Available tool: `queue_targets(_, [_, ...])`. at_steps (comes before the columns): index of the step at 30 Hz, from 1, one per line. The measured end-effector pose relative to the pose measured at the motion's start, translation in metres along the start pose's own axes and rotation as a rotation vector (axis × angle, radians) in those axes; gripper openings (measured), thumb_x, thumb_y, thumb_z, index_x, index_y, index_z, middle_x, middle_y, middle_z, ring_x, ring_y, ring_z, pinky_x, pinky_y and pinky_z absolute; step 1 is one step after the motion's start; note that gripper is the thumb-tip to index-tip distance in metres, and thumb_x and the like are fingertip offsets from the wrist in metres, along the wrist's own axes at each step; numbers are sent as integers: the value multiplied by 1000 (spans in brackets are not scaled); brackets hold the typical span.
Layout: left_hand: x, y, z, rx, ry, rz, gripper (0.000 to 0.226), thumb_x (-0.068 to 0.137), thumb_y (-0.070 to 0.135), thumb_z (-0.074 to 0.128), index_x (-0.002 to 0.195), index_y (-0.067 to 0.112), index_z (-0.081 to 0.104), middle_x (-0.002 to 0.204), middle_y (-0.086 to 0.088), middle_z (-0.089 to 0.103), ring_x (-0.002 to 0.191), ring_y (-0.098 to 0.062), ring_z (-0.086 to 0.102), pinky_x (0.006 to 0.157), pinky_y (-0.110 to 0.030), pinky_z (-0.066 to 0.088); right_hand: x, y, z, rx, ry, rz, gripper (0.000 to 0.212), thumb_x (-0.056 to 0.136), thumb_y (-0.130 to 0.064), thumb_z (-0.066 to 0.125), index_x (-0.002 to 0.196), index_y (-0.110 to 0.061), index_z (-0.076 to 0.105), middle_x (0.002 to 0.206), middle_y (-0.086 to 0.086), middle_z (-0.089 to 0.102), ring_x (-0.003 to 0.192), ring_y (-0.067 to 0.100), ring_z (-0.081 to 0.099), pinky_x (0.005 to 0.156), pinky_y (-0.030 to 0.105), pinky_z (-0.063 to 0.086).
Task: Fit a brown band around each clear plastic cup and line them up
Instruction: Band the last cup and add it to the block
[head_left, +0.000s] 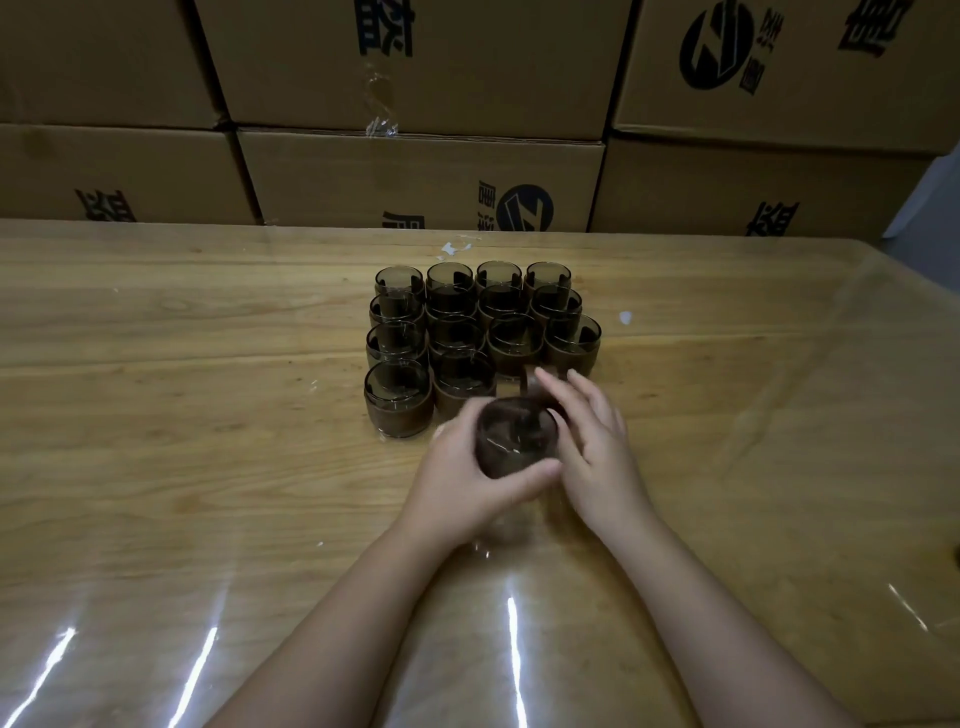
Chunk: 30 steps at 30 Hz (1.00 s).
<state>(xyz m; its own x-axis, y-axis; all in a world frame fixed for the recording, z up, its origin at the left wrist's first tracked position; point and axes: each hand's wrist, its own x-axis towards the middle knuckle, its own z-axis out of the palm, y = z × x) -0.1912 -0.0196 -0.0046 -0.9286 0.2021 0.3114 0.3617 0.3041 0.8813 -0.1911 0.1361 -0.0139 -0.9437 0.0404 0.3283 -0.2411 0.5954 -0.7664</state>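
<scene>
The small clear plastic cup (514, 441) was held low over the table, just in front of the block of finished ones. Your left hand (467, 478) curled round its near side, while your right hand (597, 447) lay straight-fingered against its right side, gripping nothing. Blur hid whether its brown band was seated; I judge you were finishing that fit. The banded cups (467, 322) stood in rows on the pale wooden table (208, 415), the front row short. The next move called for setting this cup upright at that row's right end.

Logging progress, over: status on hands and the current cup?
Left hand grips the cup, blurred. Right hand open, fingers straight beside it. Banded cups in rows just beyond, nothing blocking.
</scene>
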Motion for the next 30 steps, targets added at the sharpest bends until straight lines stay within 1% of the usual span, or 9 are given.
queue_targets(3, [-2,-2,6,238,-68,58,68,55,73,63,110,33,55,96,31,52,101,24,42,93,-16,35,9,5,2,107,-40,77,30,102,-24,43,122,-43,54,138,-6,51,133,15,38,112,32,28])
queue_targets(4, [-2,-2,6,275,-82,59,75,55,76,61,113,28,56,96,29,51,98,24,41,93,-17,34,10,4,1,158,-27,89,29,102,-21,43,117,-41,59,131,-11,57,129,12,42,110,30,31])
queue_targets(6, [-1,-1,7,343,-118,53,81,55,79,57,116,26,55,101,23,54,95,13,43,96,-22,34,10,3,-2,319,-16,164,31,101,-19,45,106,-40,67,121,-13,64,122,7,51,105,30,40])
queue_targets(10, [0,-3,8,463,-158,83,80,59,78,63,119,26,53,111,14,60,107,-7,51,96,-23,33,8,-1,-13,687,72,323,27,96,-18,55,95,-35,76,104,-9,73,100,5,66,77,18,52])
queue_targets(13, [0,-4,8,488,-137,80,75,63,75,67,119,26,52,111,15,59,106,-6,50,95,-23,34,11,-1,-23,957,188,377,22,88,-9,60,90,-23,77,92,-6,74,79,2,67,63,13,47])
queue_targets(15, [0,-5,9,515,-132,61,78,62,77,64,120,27,51,113,14,59,107,-6,50,93,-20,33,14,0,-28,1194,248,417,19,79,-7,62,87,-18,76,82,-4,69,63,4,56,53,15,41])
queue_targets(18, [1,-4,8,508,-146,25,81,59,82,56,120,29,50,113,13,58,108,-8,50,90,-20,34,14,4,-34,1457,230,451,17,75,-6,63,80,-14,78,84,-1,67,58,4,52,49,15,41])
queue_targets(24, [0,-2,5,425,-138,117,90,58,81,58,127,23,54,128,16,42,120,-5,43,101,-26,39,9,5,-34,1493,131,459,7,80,-16,64,86,-16,67,76,1,60,67,9,57,58,20,50])
queue_targets(30, [1,-4,3,310,-73,105,80,58,75,68,122,29,55,107,17,49,104,-3,46,88,-20,40,5,1,-26,1257,29,454,33,86,-35,55,109,-13,59,74,4,63,57,10,54,50,21,47])
